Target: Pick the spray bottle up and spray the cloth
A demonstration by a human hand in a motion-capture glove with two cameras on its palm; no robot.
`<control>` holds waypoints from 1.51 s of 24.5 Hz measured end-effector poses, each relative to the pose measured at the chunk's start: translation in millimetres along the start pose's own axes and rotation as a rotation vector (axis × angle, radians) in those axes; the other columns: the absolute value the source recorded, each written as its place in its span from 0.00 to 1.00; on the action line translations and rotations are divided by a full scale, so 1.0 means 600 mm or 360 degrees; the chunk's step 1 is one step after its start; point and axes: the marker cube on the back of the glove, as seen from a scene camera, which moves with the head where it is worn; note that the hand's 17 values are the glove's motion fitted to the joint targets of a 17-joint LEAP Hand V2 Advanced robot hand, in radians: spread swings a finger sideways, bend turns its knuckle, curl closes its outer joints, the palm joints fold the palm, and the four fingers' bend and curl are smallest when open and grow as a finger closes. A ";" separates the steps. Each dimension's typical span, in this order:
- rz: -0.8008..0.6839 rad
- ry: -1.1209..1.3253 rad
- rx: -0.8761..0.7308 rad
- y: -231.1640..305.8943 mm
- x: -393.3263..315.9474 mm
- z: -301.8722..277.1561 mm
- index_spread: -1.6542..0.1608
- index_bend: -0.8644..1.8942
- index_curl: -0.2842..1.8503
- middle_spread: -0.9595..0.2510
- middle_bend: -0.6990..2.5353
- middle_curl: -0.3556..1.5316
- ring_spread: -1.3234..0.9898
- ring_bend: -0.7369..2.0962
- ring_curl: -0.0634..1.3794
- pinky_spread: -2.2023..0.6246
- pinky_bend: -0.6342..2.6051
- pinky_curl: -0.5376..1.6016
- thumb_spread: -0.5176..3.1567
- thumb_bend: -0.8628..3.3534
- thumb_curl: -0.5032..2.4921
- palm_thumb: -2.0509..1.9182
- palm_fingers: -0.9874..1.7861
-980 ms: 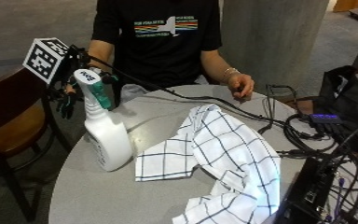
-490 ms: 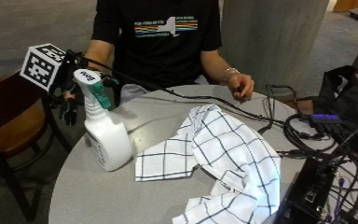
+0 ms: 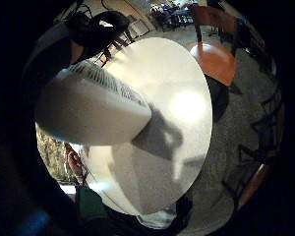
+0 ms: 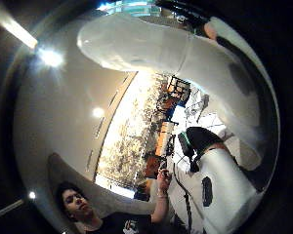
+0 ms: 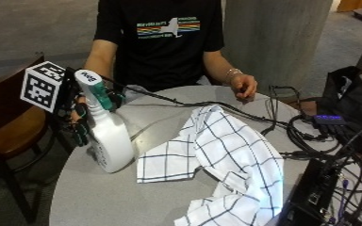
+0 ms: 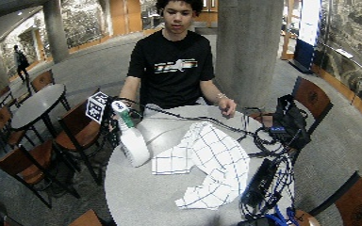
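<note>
At the left edge of the round grey counter (image 5: 187,197) stands a wooden chair (image 5: 5,127); just beside it the gloved right hand (image 5: 79,118) sits behind the neck of the white spray bottle (image 5: 109,139), its fingers (image 5: 80,134) curled round the neck below the head (how far they wrap on the hidden side cannot be told); the bottle stands upright near the counter's left rim, its base on the surface, its head at the top; in the little-finger-side palm view the bottle's wide white body (image 3: 88,110) fills the space close to the palm, with the counter (image 3: 182,98) spread below it; in the thumb-side palm view the bottle's neck and head (image 4: 136,44) run across close to the palm. Further right, near the bottle's base but apart from it, lies the white checked cloth (image 5: 225,155), rumpled and stretching toward the counter's near edge; beyond it the bare left hand (image 5: 243,87) rests on the far rim; at the right, black cables (image 5: 306,136) lie in a tangle.
</note>
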 end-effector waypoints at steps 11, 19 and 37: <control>0.0023 0.0002 0.0035 -0.043 0.005 0.027 0.72 0.33 0.22 0.77 0.28 0.40 0.57 0.44 0.31 0.83 0.39 0.43 0.39 0.20 0.32 0.75 0.62; 0.0025 -0.0041 0.0008 -0.068 -0.009 0.070 0.72 0.36 0.23 0.75 0.29 0.40 0.55 0.44 0.32 0.82 0.36 0.43 0.38 0.20 0.32 0.75 0.63; -0.0061 -0.0067 0.0304 -0.079 -0.019 0.099 0.77 0.41 0.28 0.70 0.35 0.44 0.54 0.38 0.28 0.84 0.28 0.40 0.30 0.20 0.36 0.79 0.75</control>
